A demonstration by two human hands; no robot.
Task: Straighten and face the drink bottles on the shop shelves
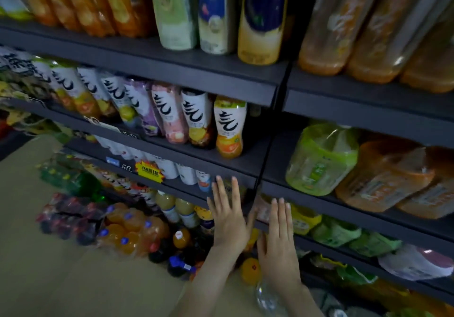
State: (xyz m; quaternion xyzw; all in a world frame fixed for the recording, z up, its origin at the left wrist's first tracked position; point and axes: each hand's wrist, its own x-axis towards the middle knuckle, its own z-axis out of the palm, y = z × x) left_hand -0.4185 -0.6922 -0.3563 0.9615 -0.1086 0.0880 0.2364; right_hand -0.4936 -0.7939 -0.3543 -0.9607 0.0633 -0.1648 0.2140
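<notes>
Our left hand and right hand are both flat, holding nothing; the bottles sit just past our fingertips.

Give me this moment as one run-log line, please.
left hand: open, empty | right hand: open, empty | both: fingers straight, in front of shelf edge | grasp: none

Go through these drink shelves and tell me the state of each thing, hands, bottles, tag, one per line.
left hand: open, fingers straight, holding nothing.
right hand: open, fingers straight, holding nothing.
orange-bottomed bottle: upright at the row's right end, label facing out.
pink bottle: upright, label facing out.
large green bottle: standing, label facing out.
yellow promo tag: fixed to the shelf edge.
orange soda pack: shrink-wrapped, down at floor level.
</notes>
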